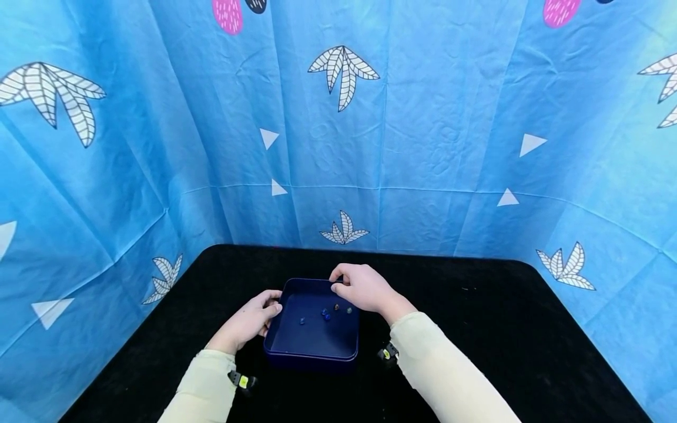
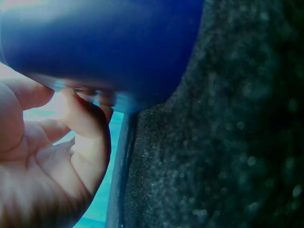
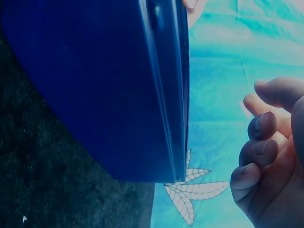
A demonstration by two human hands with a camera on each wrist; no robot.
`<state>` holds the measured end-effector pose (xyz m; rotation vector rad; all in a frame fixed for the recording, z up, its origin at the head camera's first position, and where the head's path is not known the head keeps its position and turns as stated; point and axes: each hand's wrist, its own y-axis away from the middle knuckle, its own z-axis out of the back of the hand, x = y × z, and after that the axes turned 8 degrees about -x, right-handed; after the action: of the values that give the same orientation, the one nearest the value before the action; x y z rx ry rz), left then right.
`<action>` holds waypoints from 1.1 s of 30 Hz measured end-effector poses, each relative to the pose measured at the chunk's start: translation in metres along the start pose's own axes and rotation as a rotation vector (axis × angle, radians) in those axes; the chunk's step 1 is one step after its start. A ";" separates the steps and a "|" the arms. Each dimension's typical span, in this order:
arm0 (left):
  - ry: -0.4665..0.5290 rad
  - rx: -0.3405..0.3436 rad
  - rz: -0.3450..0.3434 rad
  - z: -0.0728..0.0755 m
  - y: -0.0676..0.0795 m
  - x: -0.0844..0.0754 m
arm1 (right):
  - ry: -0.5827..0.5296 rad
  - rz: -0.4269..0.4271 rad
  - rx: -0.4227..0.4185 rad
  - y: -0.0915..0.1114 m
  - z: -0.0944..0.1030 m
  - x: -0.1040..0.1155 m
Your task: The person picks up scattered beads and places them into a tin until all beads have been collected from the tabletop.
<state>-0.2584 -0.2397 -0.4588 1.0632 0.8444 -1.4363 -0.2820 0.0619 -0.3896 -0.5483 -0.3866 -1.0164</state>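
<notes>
A square, dark blue open box sits in front of me on the black surface. Against its left wall, my left hand grips with the thumb at the rim and the fingers curled outside. Several tiny shiny pieces lie on the box floor, among them a blue one, an orange one and a greenish one. Over the back right corner hovers my right hand. In the right wrist view its fingers bend loosely above the rim, with nothing visible between thumb and index finger.
Black cloth covers the table, whose rounded far edge meets a blue patterned curtain. The curtain also hangs along both sides. A small wrist camera sits below the right sleeve, another at the left sleeve.
</notes>
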 end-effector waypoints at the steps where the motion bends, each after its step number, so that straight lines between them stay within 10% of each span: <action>1: -0.001 -0.002 0.000 0.000 0.000 0.000 | 0.004 0.000 -0.003 0.000 0.001 0.000; 33: 0.006 -0.009 -0.008 -0.002 0.002 0.001 | -0.062 -0.076 -0.078 0.036 0.031 -0.036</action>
<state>-0.2560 -0.2385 -0.4605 1.0590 0.8601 -1.4356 -0.2692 0.1200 -0.3929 -0.6406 -0.4269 -1.0928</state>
